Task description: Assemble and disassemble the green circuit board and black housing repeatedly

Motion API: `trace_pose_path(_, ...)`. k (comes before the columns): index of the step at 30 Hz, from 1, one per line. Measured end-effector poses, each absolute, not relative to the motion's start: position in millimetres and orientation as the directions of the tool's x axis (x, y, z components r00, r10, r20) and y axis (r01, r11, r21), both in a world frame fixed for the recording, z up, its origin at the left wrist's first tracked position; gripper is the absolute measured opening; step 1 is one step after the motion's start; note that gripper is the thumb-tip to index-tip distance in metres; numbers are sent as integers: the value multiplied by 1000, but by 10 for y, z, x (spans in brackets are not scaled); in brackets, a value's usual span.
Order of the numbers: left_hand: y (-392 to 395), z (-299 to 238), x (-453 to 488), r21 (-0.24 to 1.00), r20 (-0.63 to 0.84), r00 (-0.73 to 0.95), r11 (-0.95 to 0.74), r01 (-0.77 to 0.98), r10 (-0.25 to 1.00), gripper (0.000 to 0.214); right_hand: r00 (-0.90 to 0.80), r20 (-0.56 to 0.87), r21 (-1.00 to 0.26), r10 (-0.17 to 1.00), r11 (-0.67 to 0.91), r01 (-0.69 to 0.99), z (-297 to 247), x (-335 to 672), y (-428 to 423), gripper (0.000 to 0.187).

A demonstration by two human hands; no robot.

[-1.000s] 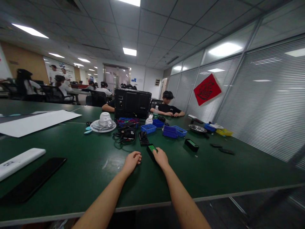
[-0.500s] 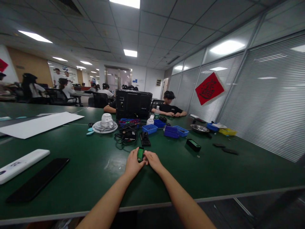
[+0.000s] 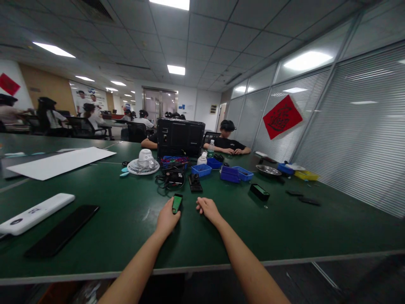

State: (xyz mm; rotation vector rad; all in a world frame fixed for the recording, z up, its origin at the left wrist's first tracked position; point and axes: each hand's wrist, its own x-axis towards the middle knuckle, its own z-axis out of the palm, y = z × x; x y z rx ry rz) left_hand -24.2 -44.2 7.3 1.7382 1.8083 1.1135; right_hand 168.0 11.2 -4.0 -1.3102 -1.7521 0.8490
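My left hand (image 3: 167,218) is closed around a small black case with a green circuit board (image 3: 177,204) showing on its upper face. Its thumb lies along the near side of the board. Apart from it, to the right, my right hand (image 3: 207,210) hovers over or rests on the table with its fingers curled together. Whether anything small sits between those fingertips is hidden. Beyond both hands stands a black device on a flat base (image 3: 195,184). A similar black case with a green top (image 3: 259,192) lies farther right.
Blue bins (image 3: 201,170), a white fan (image 3: 144,166), tangled black cables (image 3: 171,179) and a monitor (image 3: 181,138) stand ahead. At the right are a metal bowl (image 3: 268,170) and a yellow tray (image 3: 306,175). A white bar-shaped device (image 3: 41,213) lies left. A co-worker (image 3: 227,141) sits opposite.
My hands have come apart. The left one has shifted left with the circuit board case, and the right one has let go of it and moved slightly right.
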Motion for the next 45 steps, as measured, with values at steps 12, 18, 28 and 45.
trace_pose_path(12, -556, 222, -1202, 567, 190, -398, 231, 791, 897, 62, -215, 171, -818, 962, 260, 512, -24, 1686, 117, 25)
trace_pose_path(18, -550, 285, -1450, 526, 163, -484, 339, 780, 860, 65, -221, 155, -824, 963, 249, 508, -38, 1700, 137, 22)
trace_pose_path(28, -581, 261, -1191, 481, 146, -442, 327, 813, 885, 67, -196, 157, -833, 968, 237, 500, 26, 1687, 110, 23)
trace_pose_path(45, -431, 63, 290, 677, 153, -46, -71, 733, 987, 91, 64, 199, -834, 978, 135, 534, -8, 1844, 204, 23)
